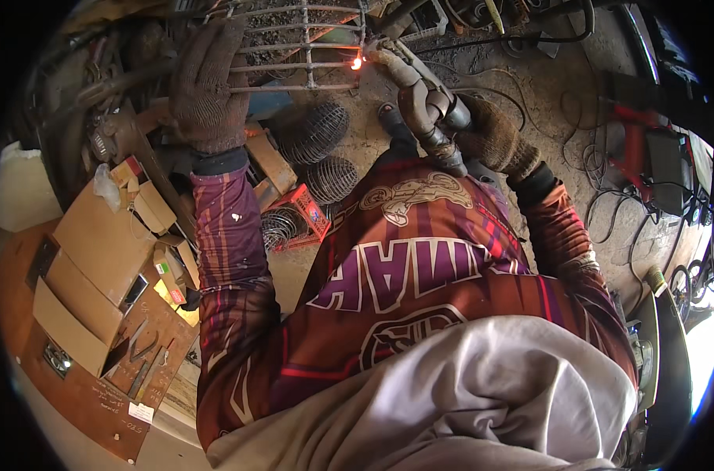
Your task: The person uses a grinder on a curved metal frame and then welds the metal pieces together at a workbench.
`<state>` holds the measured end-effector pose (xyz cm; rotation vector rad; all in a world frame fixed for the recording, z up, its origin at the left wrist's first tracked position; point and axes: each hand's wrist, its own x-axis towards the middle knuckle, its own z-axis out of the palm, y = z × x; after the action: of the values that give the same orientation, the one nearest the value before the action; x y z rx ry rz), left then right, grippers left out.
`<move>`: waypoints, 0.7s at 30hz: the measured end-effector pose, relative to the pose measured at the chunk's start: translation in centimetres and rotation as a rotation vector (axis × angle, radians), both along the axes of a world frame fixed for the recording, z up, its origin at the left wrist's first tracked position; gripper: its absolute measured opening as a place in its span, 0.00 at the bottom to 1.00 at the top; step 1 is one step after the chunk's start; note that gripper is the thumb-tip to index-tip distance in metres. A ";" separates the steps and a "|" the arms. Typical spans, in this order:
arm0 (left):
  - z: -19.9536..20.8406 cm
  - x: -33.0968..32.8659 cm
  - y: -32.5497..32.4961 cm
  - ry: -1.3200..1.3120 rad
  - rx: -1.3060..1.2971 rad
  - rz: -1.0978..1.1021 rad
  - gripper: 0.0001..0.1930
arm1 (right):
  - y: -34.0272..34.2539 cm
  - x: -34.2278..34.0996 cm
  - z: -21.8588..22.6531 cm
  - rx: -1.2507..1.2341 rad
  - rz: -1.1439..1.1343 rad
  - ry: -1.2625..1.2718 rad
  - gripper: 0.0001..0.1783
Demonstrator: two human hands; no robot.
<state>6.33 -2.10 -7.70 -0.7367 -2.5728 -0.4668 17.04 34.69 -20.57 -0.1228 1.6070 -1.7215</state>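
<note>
- Closest of all is a pale grey cloth (459,392), full of soft folds.
- Just past it is the person's shirt (294,330). It is brown, red and purple, with big letters and a picture of a motorbike on the front.
- The right hand (490,137) wears a brown knitted glove. Its grip is closed around a grey tool (420,102) with bends in it. The tool points up and to the left.
- The left hand (210,90) wears a dark brown glove. Its grip is closed on the left end of a metal rack (308,47).
- The rack is made of thin bars that cross each other. It is at the top of the view, between the two hands.
- A bright orange glow (357,63) shines at the right edge of the rack, near the tip of the tool.
- Over to the left is a brown counter (82,404) with writing on it. An open cardboard box (102,243) and some pliers (141,343) are on it.
- Lower down, past the left sleeve (227,228), is a red crate (316,213). Round wire baskets (317,133) are beside it.
- Far to the right, a red and black machine (631,149) stands near black cords (600,224) on the dusty floor (557,118).
</note>
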 end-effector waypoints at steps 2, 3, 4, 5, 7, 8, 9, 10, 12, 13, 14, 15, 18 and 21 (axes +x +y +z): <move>-0.6 -0.1 0.1 -0.059 0.172 0.026 0.16 | -0.1 0.1 0.0 -0.017 -0.028 0.041 0.33; -0.5 -0.3 -0.1 0.016 0.064 0.012 0.18 | -0.2 0.4 -0.2 -0.046 -0.061 0.085 0.30; -0.2 -0.5 -0.3 0.092 -0.045 -0.002 0.19 | -0.2 0.5 -0.2 -0.059 -0.075 0.109 0.28; 0.0 -0.6 -0.4 0.166 -0.154 -0.016 0.21 | -0.3 0.6 -0.2 -0.071 -0.088 0.132 0.27; 0.4 -0.4 -0.2 0.169 -0.212 0.012 0.21 | -0.3 0.5 0.0 -0.071 -0.077 0.130 0.27; 0.5 -0.3 -0.2 0.171 -0.240 0.025 0.22 | -0.3 0.5 0.1 -0.073 -0.072 0.124 0.26; 0.5 -0.3 -0.2 0.175 -0.237 0.021 0.22 | -0.3 0.4 0.2 -0.084 -0.070 0.110 0.26; 0.4 -0.3 -0.2 0.179 -0.233 0.017 0.22 | -0.2 0.3 0.4 -0.071 -0.050 0.088 0.26; 0.3 -0.2 -0.4 0.185 -0.227 0.015 0.21 | -0.1 -0.2 0.9 -0.021 0.016 0.036 0.28; 0.2 -0.2 -0.6 0.186 -0.222 0.014 0.21 | 0.0 -0.3 1.1 0.016 0.058 0.007 0.30; 0.2 -0.2 -0.6 0.189 -0.217 0.010 0.21 | -0.1 -0.2 1.1 -0.001 0.022 0.030 0.27; 0.1 0.0 -0.7 0.181 -0.296 0.060 0.19 | -0.3 0.0 1.0 -0.019 -0.013 0.053 0.24; 0.0 0.8 -0.8 0.140 -0.436 0.164 0.16 | -0.8 0.4 -3.0 0.025 0.075 0.495 0.24; 0.5 1.0 -0.3 0.030 -0.192 0.113 0.19 | -0.5 0.0 -2.3 0.165 0.188 0.757 0.30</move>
<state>7.32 -2.44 -7.23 -0.6514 -2.6387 -0.1741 17.00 34.18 -22.88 -0.9019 2.1724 -1.4612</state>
